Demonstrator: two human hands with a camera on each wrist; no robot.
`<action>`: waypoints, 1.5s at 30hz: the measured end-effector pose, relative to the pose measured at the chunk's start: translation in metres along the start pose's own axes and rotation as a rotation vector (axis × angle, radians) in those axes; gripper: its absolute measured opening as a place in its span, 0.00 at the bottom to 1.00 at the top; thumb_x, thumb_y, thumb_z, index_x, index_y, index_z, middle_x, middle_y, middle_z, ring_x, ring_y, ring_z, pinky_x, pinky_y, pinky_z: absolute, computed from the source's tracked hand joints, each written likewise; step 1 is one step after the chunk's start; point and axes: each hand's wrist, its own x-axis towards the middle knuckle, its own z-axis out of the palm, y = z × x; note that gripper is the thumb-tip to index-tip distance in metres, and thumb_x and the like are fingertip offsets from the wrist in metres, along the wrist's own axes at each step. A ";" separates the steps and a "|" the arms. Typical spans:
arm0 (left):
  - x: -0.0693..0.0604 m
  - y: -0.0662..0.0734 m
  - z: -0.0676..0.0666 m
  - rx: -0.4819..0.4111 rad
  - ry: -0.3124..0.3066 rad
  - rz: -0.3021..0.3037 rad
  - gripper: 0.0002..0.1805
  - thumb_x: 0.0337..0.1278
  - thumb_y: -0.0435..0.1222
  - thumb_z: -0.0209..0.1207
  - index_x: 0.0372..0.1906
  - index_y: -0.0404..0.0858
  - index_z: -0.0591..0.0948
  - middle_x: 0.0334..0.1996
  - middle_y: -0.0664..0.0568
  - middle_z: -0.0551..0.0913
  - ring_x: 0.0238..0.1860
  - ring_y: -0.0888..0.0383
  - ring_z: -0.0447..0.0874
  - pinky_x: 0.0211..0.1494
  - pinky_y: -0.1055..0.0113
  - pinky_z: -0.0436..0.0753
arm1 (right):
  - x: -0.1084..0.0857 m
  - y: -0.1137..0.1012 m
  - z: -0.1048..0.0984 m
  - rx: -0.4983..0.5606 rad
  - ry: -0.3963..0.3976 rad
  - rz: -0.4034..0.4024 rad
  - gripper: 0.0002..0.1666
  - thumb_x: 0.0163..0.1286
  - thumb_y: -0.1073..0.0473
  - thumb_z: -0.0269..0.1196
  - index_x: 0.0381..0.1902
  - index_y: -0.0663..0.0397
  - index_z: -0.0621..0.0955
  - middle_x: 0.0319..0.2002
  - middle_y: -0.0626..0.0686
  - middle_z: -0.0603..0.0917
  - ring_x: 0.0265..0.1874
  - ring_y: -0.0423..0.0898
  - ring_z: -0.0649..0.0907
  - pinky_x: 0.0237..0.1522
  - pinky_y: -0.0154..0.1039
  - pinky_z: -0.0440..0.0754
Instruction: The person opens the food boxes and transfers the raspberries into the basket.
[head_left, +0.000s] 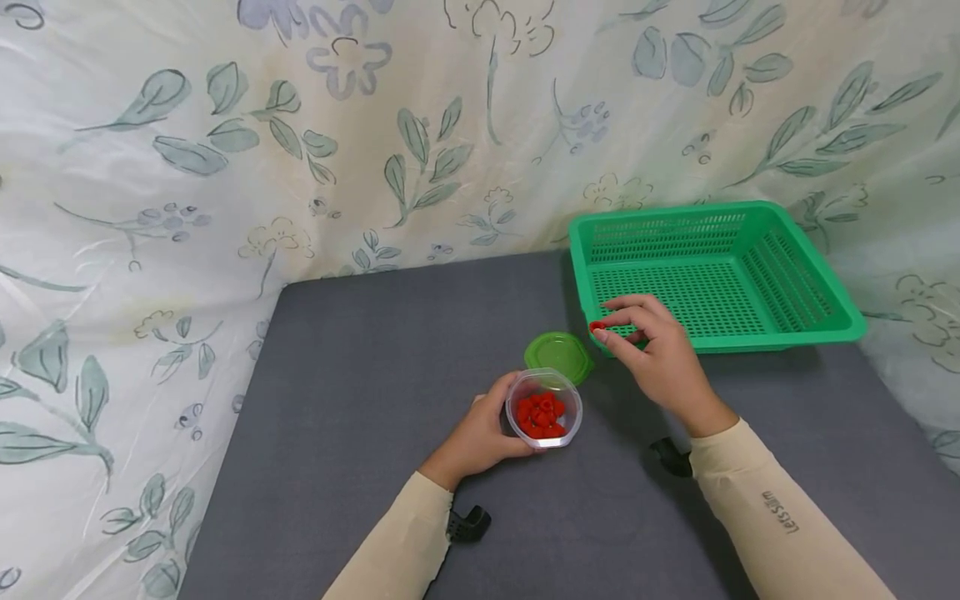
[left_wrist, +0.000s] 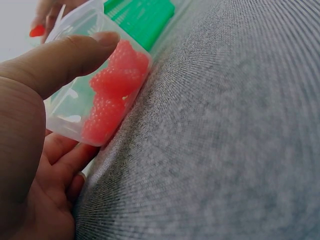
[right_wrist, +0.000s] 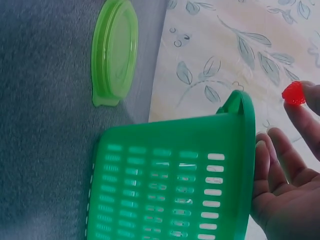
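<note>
My left hand (head_left: 483, 435) grips a clear plastic tub (head_left: 565, 425) on the grey table, thumb on one side and fingers on the other. Several red raspberries (head_left: 540, 414) lie inside it; the left wrist view shows them (left_wrist: 116, 80) through the wall. My right hand (head_left: 663, 358) pinches one red raspberry (right_wrist: 294, 93) between thumb and index finger, the other fingers loosely bent. It is above the near left corner of a green slotted basket (head_left: 720, 343), whose side (right_wrist: 165, 175) fills the lower part of the right wrist view.
A green lid (head_left: 558, 357) lies flat on the table (head_left: 375, 358), just behind the tub and left of the basket. Behind the table hangs a floral-patterned sheet (head_left: 420, 108), close to the basket's back edge. The visible basket floor holds nothing.
</note>
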 end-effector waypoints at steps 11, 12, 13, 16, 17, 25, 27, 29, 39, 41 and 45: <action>0.000 0.000 0.000 -0.005 0.002 -0.015 0.56 0.52 0.39 0.84 0.84 0.51 0.65 0.72 0.65 0.77 0.69 0.59 0.73 0.74 0.45 0.65 | 0.002 0.014 -0.007 -0.064 0.025 0.036 0.05 0.74 0.66 0.73 0.45 0.61 0.89 0.60 0.56 0.84 0.58 0.48 0.80 0.47 0.36 0.78; 0.000 0.000 0.000 -0.006 0.002 -0.016 0.56 0.52 0.39 0.84 0.84 0.51 0.65 0.72 0.65 0.77 0.69 0.59 0.72 0.74 0.45 0.65 | 0.003 0.016 -0.007 -0.071 0.028 0.035 0.05 0.74 0.66 0.73 0.45 0.61 0.89 0.60 0.56 0.84 0.57 0.48 0.80 0.46 0.36 0.78; 0.000 0.000 0.000 -0.004 0.001 -0.016 0.56 0.52 0.39 0.84 0.84 0.51 0.65 0.72 0.64 0.77 0.70 0.59 0.72 0.74 0.45 0.65 | 0.003 0.017 -0.007 -0.080 0.030 0.032 0.05 0.74 0.66 0.74 0.45 0.61 0.89 0.59 0.56 0.84 0.57 0.49 0.80 0.46 0.36 0.77; 0.000 0.001 0.000 -0.004 0.001 -0.016 0.56 0.52 0.39 0.84 0.84 0.50 0.65 0.73 0.63 0.76 0.70 0.57 0.72 0.75 0.44 0.64 | 0.003 0.020 -0.008 -0.102 0.037 0.017 0.05 0.73 0.66 0.74 0.44 0.61 0.89 0.58 0.57 0.84 0.55 0.51 0.81 0.46 0.38 0.77; -0.001 0.001 0.000 -0.004 0.001 -0.017 0.56 0.52 0.39 0.84 0.84 0.50 0.65 0.73 0.62 0.76 0.71 0.57 0.72 0.75 0.44 0.64 | 0.003 0.021 -0.008 -0.110 0.037 0.011 0.05 0.73 0.66 0.74 0.44 0.61 0.89 0.58 0.57 0.84 0.55 0.51 0.82 0.46 0.39 0.77; 0.000 0.002 -0.001 0.001 -0.002 -0.013 0.56 0.52 0.38 0.83 0.84 0.49 0.65 0.73 0.61 0.77 0.70 0.56 0.72 0.73 0.43 0.66 | 0.006 0.024 -0.011 -0.169 0.025 0.018 0.05 0.73 0.66 0.74 0.43 0.62 0.88 0.58 0.60 0.84 0.54 0.57 0.82 0.47 0.55 0.77; 0.000 0.002 -0.002 0.003 -0.001 -0.015 0.56 0.52 0.38 0.84 0.84 0.49 0.65 0.73 0.61 0.76 0.70 0.56 0.72 0.73 0.44 0.66 | 0.006 0.024 -0.012 -0.183 0.024 0.021 0.06 0.73 0.66 0.74 0.43 0.63 0.88 0.57 0.61 0.84 0.54 0.57 0.82 0.47 0.57 0.78; 0.000 0.003 -0.002 0.001 -0.002 -0.018 0.56 0.52 0.38 0.84 0.84 0.50 0.64 0.73 0.62 0.76 0.70 0.56 0.72 0.73 0.44 0.66 | 0.006 0.023 -0.012 -0.196 0.025 0.022 0.06 0.73 0.66 0.74 0.43 0.64 0.88 0.57 0.62 0.84 0.54 0.58 0.82 0.46 0.58 0.78; 0.001 0.003 -0.003 -0.008 -0.004 -0.009 0.56 0.52 0.39 0.84 0.84 0.50 0.65 0.73 0.61 0.77 0.69 0.60 0.73 0.73 0.46 0.65 | 0.006 0.023 -0.011 -0.209 0.000 0.039 0.06 0.75 0.64 0.73 0.46 0.60 0.89 0.56 0.60 0.84 0.55 0.57 0.82 0.48 0.58 0.78; 0.001 0.003 -0.003 -0.008 -0.004 -0.007 0.55 0.52 0.39 0.84 0.83 0.50 0.65 0.73 0.61 0.77 0.70 0.60 0.73 0.73 0.46 0.65 | 0.006 0.023 -0.011 -0.207 0.000 0.037 0.05 0.75 0.64 0.72 0.46 0.59 0.89 0.56 0.60 0.84 0.55 0.57 0.82 0.48 0.59 0.78; 0.001 0.003 -0.003 -0.007 -0.006 -0.011 0.55 0.53 0.39 0.84 0.84 0.50 0.65 0.73 0.61 0.77 0.70 0.59 0.72 0.73 0.45 0.66 | 0.004 0.022 -0.010 -0.203 -0.002 0.043 0.04 0.76 0.64 0.71 0.46 0.59 0.89 0.56 0.60 0.84 0.55 0.57 0.82 0.48 0.60 0.78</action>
